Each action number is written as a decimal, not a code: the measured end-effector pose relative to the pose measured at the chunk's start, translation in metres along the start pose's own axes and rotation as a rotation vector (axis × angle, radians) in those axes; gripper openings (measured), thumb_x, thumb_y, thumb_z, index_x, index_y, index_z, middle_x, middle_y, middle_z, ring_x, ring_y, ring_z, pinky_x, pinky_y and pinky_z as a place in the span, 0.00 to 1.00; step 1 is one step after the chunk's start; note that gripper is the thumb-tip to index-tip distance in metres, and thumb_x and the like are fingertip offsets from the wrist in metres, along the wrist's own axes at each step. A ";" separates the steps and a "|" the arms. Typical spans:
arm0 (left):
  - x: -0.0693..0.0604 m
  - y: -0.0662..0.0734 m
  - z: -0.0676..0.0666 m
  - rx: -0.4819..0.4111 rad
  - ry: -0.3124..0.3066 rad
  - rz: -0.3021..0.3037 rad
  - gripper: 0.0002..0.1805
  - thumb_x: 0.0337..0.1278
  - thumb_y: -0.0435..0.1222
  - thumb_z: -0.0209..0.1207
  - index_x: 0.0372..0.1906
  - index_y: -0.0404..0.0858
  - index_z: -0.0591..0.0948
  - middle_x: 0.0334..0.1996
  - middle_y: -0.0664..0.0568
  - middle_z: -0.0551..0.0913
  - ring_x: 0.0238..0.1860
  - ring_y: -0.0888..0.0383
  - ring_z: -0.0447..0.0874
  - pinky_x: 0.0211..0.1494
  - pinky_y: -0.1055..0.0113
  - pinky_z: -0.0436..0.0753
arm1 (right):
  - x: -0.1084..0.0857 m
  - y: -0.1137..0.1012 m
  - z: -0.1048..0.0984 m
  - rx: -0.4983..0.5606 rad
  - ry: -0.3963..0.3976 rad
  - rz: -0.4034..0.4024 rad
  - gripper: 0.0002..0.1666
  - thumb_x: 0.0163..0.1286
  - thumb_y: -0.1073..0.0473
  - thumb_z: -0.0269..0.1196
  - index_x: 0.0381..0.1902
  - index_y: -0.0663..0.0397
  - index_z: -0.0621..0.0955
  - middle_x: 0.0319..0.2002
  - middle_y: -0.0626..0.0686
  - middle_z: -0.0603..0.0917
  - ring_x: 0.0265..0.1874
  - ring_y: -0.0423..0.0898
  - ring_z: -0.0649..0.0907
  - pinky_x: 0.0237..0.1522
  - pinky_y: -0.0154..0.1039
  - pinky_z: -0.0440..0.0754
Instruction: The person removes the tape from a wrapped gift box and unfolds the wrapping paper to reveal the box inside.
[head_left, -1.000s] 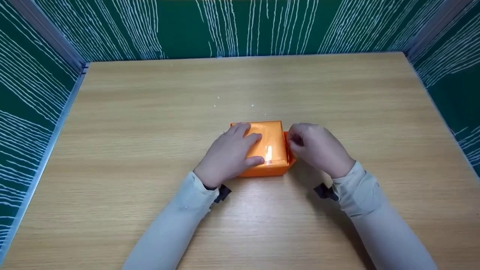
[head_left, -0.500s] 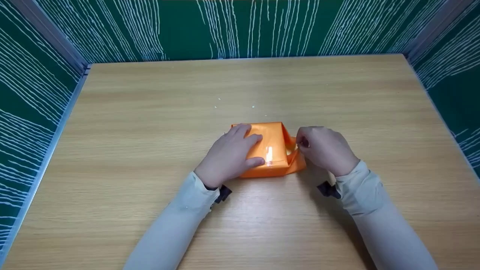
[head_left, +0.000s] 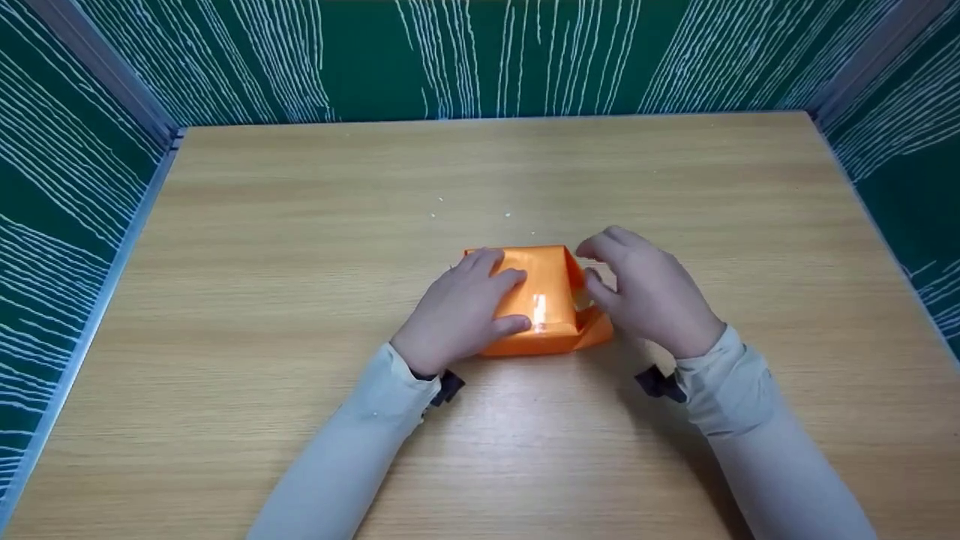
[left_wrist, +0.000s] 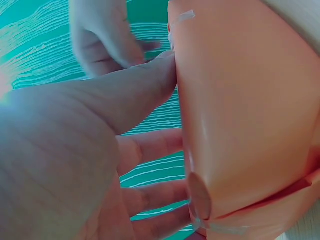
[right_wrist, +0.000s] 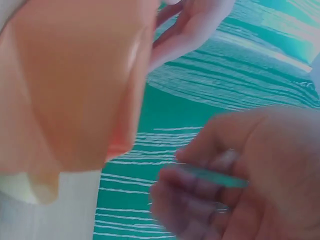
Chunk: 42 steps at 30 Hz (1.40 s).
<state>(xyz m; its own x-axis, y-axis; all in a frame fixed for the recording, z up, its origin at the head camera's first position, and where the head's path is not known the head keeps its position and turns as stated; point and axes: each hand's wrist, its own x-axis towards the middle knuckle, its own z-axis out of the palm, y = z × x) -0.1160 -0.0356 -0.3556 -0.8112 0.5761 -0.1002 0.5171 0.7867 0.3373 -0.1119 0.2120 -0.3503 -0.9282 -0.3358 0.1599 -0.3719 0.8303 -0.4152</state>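
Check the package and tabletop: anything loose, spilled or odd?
The orange package gapes at the end beside the right hand, where a flap splays outward, so it looks unsealed there. Beyond it, a few stray-looking white specks dot the table, too small to identify.

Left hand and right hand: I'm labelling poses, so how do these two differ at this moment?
The left hand rests on top of the orange package, while the right hand is beside its loose end flap, holding nothing. The left hand's fingers are spread and fairly straight; the right hand's are bent, with the thumb apart from them. Both are bare, and both come out of pale sleeves.
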 end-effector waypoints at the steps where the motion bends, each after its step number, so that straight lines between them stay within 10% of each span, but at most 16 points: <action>1: 0.000 0.000 0.000 0.000 0.002 0.002 0.35 0.69 0.58 0.60 0.73 0.43 0.75 0.75 0.40 0.67 0.77 0.45 0.62 0.75 0.49 0.68 | -0.001 -0.002 0.000 0.000 -0.012 -0.041 0.16 0.69 0.59 0.68 0.54 0.55 0.84 0.49 0.54 0.83 0.43 0.52 0.84 0.48 0.50 0.86; 10: 0.000 -0.001 0.003 -0.003 0.005 0.005 0.37 0.69 0.58 0.61 0.73 0.42 0.74 0.76 0.40 0.65 0.76 0.44 0.63 0.74 0.48 0.70 | -0.003 -0.007 0.015 -0.031 -0.184 -0.297 0.35 0.60 0.40 0.76 0.59 0.54 0.83 0.61 0.55 0.80 0.55 0.53 0.82 0.56 0.50 0.84; 42: -0.008 -0.012 -0.018 0.005 -0.030 0.073 0.38 0.56 0.57 0.69 0.69 0.45 0.78 0.67 0.51 0.77 0.66 0.51 0.72 0.68 0.55 0.74 | -0.003 -0.014 0.019 -0.092 -0.210 -0.248 0.31 0.60 0.45 0.78 0.57 0.53 0.86 0.62 0.58 0.81 0.60 0.60 0.81 0.62 0.57 0.79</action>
<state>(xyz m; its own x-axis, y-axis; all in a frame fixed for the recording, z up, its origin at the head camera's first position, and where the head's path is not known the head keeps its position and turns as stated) -0.1199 -0.0536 -0.3419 -0.7630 0.6381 -0.1031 0.5757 0.7434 0.3405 -0.1037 0.1930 -0.3622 -0.7910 -0.6094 0.0539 -0.5945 0.7449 -0.3029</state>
